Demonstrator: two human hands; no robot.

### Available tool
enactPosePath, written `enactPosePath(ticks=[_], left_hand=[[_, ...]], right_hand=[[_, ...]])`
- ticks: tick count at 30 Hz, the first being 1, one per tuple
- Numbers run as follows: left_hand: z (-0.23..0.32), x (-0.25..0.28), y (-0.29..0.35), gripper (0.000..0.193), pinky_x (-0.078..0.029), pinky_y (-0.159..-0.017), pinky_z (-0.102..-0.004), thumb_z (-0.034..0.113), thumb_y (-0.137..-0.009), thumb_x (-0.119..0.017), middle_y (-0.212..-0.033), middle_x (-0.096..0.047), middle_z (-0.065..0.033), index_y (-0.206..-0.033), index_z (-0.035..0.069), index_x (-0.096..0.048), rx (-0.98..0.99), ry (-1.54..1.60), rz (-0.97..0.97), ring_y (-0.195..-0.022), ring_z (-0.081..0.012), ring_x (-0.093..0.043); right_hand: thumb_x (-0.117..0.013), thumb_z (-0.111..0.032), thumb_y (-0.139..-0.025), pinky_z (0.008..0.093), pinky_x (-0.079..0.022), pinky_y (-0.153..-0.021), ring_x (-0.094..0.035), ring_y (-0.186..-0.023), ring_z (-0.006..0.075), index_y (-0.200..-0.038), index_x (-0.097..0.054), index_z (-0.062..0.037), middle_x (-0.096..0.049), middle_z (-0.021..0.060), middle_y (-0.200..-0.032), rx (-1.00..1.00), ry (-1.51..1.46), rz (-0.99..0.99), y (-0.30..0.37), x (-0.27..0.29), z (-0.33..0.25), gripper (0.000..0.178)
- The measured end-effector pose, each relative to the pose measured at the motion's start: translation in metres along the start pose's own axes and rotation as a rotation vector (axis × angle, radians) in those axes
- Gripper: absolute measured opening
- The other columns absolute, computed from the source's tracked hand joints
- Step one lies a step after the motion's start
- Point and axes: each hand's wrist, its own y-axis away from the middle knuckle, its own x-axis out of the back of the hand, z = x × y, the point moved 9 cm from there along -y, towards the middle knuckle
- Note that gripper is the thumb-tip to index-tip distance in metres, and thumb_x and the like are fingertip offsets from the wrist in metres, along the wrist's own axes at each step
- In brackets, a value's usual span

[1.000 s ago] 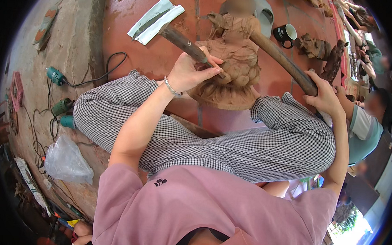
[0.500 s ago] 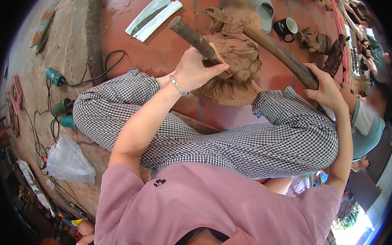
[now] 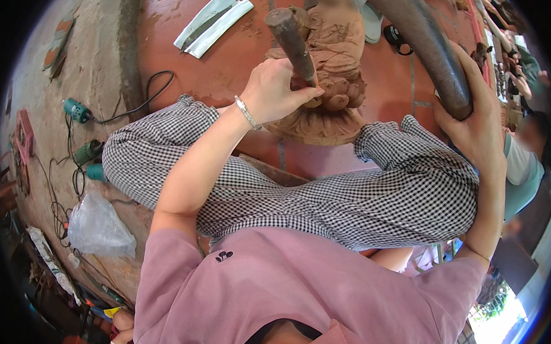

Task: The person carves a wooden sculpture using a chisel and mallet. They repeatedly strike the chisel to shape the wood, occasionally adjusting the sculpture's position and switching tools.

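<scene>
Reddish floor tiles (image 3: 196, 87), bent by the wide lens, spread out beyond the person's pink shirt (image 3: 308, 276) and checked trousers (image 3: 347, 205); over the knee at the right, the right hand (image 3: 480, 127) has its fingers wrapped round the near end of a thick, dark wooden club (image 3: 434, 53), whose far end is cut off by the upper edge; the left hand (image 3: 272, 90) has its fingers closed about a round-handled tool (image 3: 292, 45), held steeply, its tip hidden, so I cannot tell just where it meets the wood; directly beyond that hand, between the bent legs, a brown wooden carving (image 3: 337, 56) is on the tiles, its broad scalloped base nearest, its top blurred and cropped; farther off are white strips (image 3: 211, 21) with a dark blade-like piece, a black mug (image 3: 394, 35) partly covered by the club, and a grey slipper (image 3: 373, 27), also partly hidden; at the right rim, a co-worker (image 3: 521, 171) shows only in part.
</scene>
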Motion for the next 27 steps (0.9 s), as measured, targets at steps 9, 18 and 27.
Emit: enactPosePath(ticks=[9,18,27], left_hand=[[-0.002,-0.002,-0.005,0.025,-0.054,-0.068,-0.0379,0.028,-0.076,-0.079,-0.077,-0.071,-0.0089,-0.089,0.008,-0.073,-0.007,-0.065,-0.019,-0.073,-0.0279,-0.069],[0.023,-0.006,-0.003,0.018,-0.053,-0.064,-0.0412,0.027,-0.078,-0.075,-0.072,-0.070,-0.0045,-0.086,0.012,-0.068,-0.109,-0.241,-0.029,-0.069,-0.0294,-0.067],[0.038,-0.015,0.002,0.020,-0.053,-0.062,-0.0418,0.027,-0.082,-0.071,-0.072,-0.068,-0.0066,-0.097,0.015,-0.066,-0.190,-0.420,-0.037,-0.069,-0.0298,-0.067]], right_hand=[[-0.068,-0.002,-0.067,0.0386,-0.053,-0.075,-0.068,-0.086,0.0310,-0.142,-0.052,-0.0186,-0.067,0.0121,-0.105,-0.007,0.219,-0.117,0.004,0.007,-0.013,0.078],[-0.072,-0.002,-0.064,0.0380,-0.051,-0.069,-0.066,-0.082,0.0287,-0.140,-0.053,-0.0193,-0.066,0.0084,-0.099,0.013,0.169,-0.065,0.015,0.009,-0.010,0.080],[-0.072,0.001,-0.062,0.0373,-0.050,-0.069,-0.065,-0.081,0.0272,-0.139,-0.055,-0.0157,-0.064,0.0091,-0.096,0.095,0.200,-0.015,0.024,0.010,-0.015,0.081]])
